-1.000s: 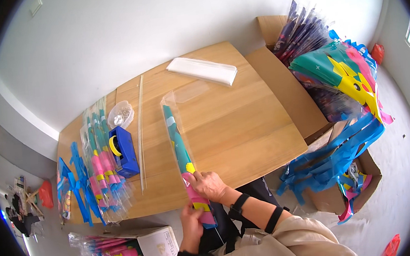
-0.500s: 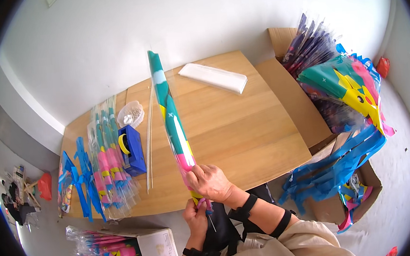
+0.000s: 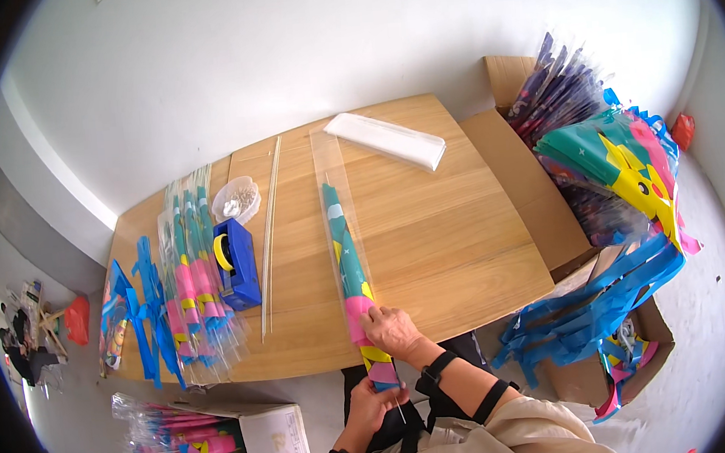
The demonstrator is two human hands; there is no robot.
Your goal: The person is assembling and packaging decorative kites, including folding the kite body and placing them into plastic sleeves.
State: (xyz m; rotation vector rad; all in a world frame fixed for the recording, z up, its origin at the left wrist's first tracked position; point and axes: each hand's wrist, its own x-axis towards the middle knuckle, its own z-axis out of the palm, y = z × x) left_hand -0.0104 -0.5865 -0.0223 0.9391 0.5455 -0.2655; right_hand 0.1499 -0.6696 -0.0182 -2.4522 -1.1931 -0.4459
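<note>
A rolled kite (image 3: 351,270) in green, pink and yellow slants over the front of the table inside a clear plastic sleeve (image 3: 329,157). The sleeve runs on past the kite's far tip. Around the pink part, my right hand (image 3: 392,332) is closed with bent fingers. My left hand (image 3: 371,406) pinches the near, blue-edged end, just off the table's front edge. A thin rod (image 3: 401,412) pokes out below that hand. Some of the left fingers are hidden under the kite.
On the wooden table (image 3: 449,245) are bagged kites (image 3: 192,282), a blue tape dispenser (image 3: 238,266), a bowl of small parts (image 3: 235,201), thin rods (image 3: 272,225) and a stack of white sleeves (image 3: 385,139). Cartons (image 3: 530,188) with kites and blue strips (image 3: 589,294) stand right; another box (image 3: 278,446) sits front left.
The kite has come down from its raised position toward me, lying lower over the table. Empty sleeve now shows beyond its tip. Both hands have shifted slightly right and nearer, still gripping.
</note>
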